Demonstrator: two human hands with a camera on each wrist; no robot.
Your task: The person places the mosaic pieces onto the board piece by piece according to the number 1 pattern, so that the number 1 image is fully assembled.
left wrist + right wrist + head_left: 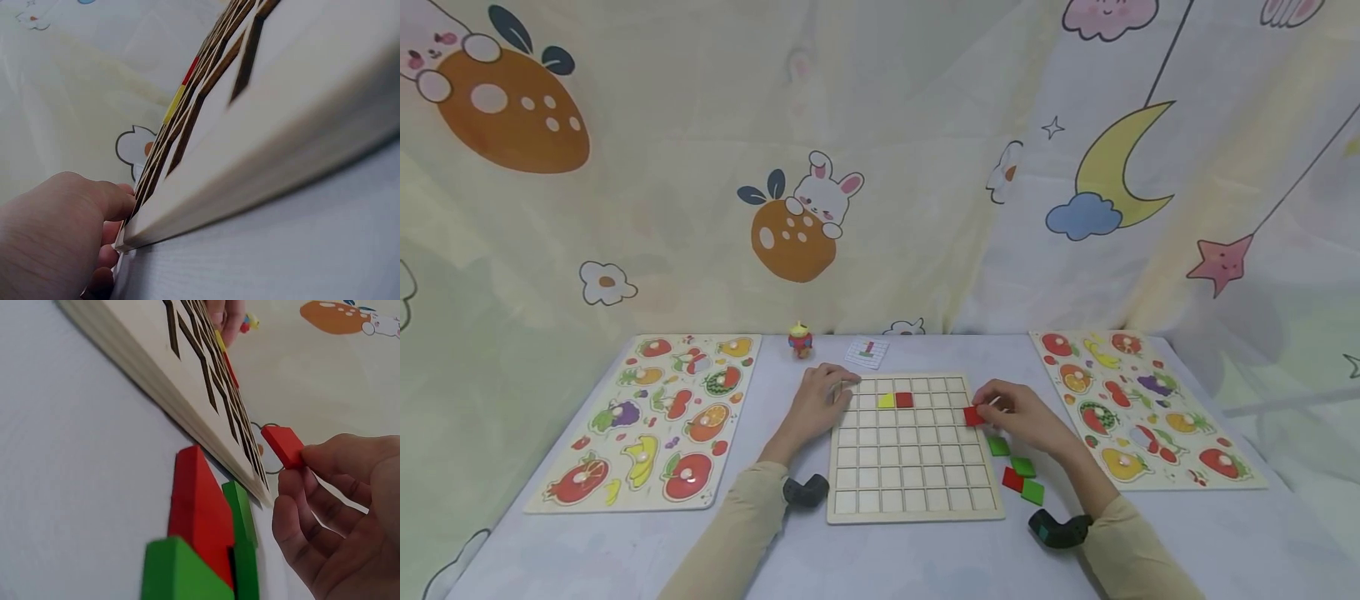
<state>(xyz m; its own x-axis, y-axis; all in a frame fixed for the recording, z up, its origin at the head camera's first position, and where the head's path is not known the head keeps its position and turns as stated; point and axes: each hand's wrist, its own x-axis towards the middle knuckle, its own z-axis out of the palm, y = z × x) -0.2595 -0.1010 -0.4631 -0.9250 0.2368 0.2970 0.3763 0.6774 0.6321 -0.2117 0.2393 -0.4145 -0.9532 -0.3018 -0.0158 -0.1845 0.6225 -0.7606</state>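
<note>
A pale wooden grid board lies on the table. A yellow piece and a red square tile sit side by side in its second row from the back. With thumb and fingers my left hand holds the board's far left corner; its fingertips are partly hidden in the left wrist view. My right hand pinches another red tile between thumb and fingers, raised at the board's right edge. Just below that hand lie loose green tiles and a red tile.
Fruit puzzle boards stand on both sides, one at left and one at right. Behind the grid are a small toy figure and a card with a printed pattern. A printed curtain hangs behind the table.
</note>
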